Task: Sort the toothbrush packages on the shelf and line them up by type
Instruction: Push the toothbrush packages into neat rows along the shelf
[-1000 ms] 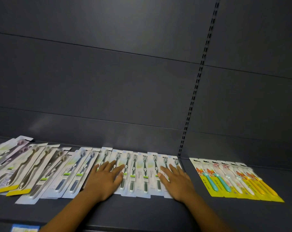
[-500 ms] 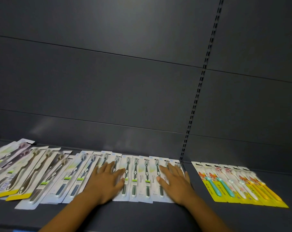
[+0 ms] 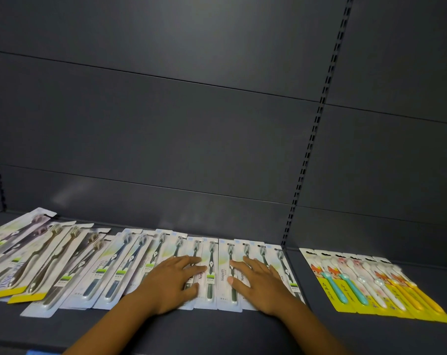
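Head view: I see both hands lying flat, fingers straight and spread, gripping nothing. My left hand (image 3: 173, 280) presses on the white blister packs with dark green toothbrushes (image 3: 211, 272) in the middle of the dark grey metal shelf (image 3: 217, 329), and my right hand (image 3: 262, 283) presses on the same row just beside it, with one pack showing between them. These packs lie side by side, overlapping slightly. To the left, white-and-yellow packs with brown-bristled brushes (image 3: 45, 257) fan out at a tilt. Well apart on the right sits a neat row of yellow cartoon-fox children's toothbrush packs (image 3: 371, 283), beyond the slotted black upright (image 3: 309, 155).
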